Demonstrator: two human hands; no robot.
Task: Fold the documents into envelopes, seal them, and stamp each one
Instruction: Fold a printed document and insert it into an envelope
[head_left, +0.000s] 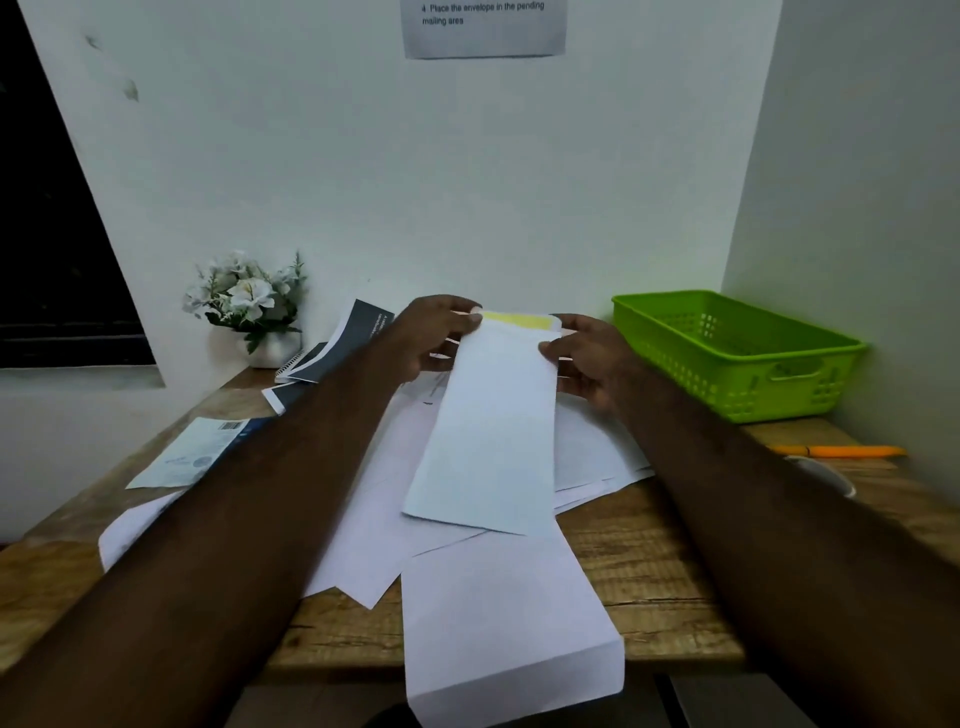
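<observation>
A long white envelope (488, 431) is lifted over the desk, its far end raised and its open flap showing a yellow adhesive strip (514, 319). My left hand (434, 332) pinches the flap's left corner. My right hand (584, 358) grips the envelope's right edge near the top. Beneath it lies a second long white envelope (509, 618), hanging over the desk's front edge. Several loose white sheets (379, 519) are spread under both. No stamp is visible.
A green plastic basket (737, 353) stands at the back right against the wall. An orange pen (836, 451) lies near the right edge. Dark booklets (337, 343), a printed leaflet (192, 457) and a potted white flower (249, 306) occupy the back left of the wooden desk (660, 582).
</observation>
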